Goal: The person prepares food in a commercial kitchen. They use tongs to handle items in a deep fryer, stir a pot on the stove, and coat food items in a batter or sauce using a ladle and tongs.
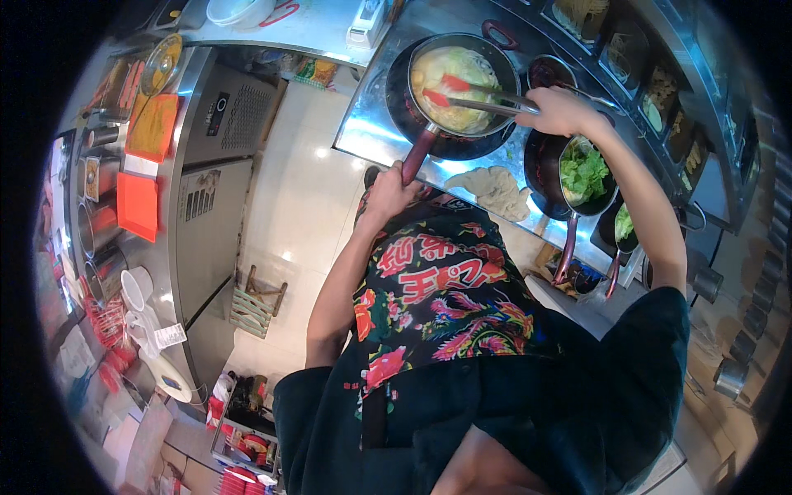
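Observation:
My left hand (393,193) is wrapped around the dark red handle (419,153) of a saucepan (516,86) on the stove. Inside the pan is a pale broth with leafy greens (473,62) and what look like noodles. My right hand (560,111) grips metal tongs (495,106) with red tips, which reach into the broth. Below my right forearm, a second pan (597,209) holds green lettuce (583,170). A crumpled beige cloth (495,190) lies at the stove's front edge, between the two pans.
A smaller pan with greens (625,226) stands further right. Ingredient containers (659,93) line the back right. To the left runs a steel counter (185,111) with red-orange trays (137,204). A small folding stool (257,303) stands on the floor by the counter.

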The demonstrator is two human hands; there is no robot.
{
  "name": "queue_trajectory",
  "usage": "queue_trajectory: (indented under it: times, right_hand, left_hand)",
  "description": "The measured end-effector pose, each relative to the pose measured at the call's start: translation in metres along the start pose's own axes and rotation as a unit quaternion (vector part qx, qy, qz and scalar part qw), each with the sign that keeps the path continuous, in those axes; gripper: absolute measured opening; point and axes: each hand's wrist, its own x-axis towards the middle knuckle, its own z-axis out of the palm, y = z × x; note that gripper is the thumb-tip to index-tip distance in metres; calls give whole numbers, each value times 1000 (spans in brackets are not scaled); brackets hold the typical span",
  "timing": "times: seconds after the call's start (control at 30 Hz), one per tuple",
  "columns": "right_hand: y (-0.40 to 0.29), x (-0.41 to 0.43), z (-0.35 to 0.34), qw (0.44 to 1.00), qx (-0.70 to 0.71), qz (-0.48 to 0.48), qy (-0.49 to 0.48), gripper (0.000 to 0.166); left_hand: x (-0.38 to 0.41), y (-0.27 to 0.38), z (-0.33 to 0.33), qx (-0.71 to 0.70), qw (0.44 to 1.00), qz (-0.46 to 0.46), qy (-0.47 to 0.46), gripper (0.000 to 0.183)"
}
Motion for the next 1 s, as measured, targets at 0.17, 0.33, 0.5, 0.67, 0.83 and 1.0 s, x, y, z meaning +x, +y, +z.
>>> queue_trajectory:
  times: [0.17, 0.33, 0.5, 0.67, 0.83, 1.0]
  right_hand:
    - [-11, -35, 3, 999, -26, 7, 34, 45]
    - [-29, -11, 42, 997, -61, 26, 32, 40]
    - [-10, -22, 26, 993, -43, 102, 37, 37]
    - [4, -10, 21, 993, -51, 64, 85, 40]
    - [-10, 8, 49, 996, -46, 22, 73, 41]
    - [-2, -17, 4, 994, -70, 24, 74, 40]
  left_hand:
    - [0, 0, -8, -14, 1000, 4, 5, 36]
    - [6, -4, -3, -44, 999, 13, 1, 33]
    - [4, -5, -3, -16, 1000, 6, 7, 33]
    - [2, -4, -3, -18, 999, 19, 18, 33]
    - [-2, 12, -13, -50, 999, -1, -11, 33]
    - [0, 0, -8, -37, 999, 20, 9, 30]
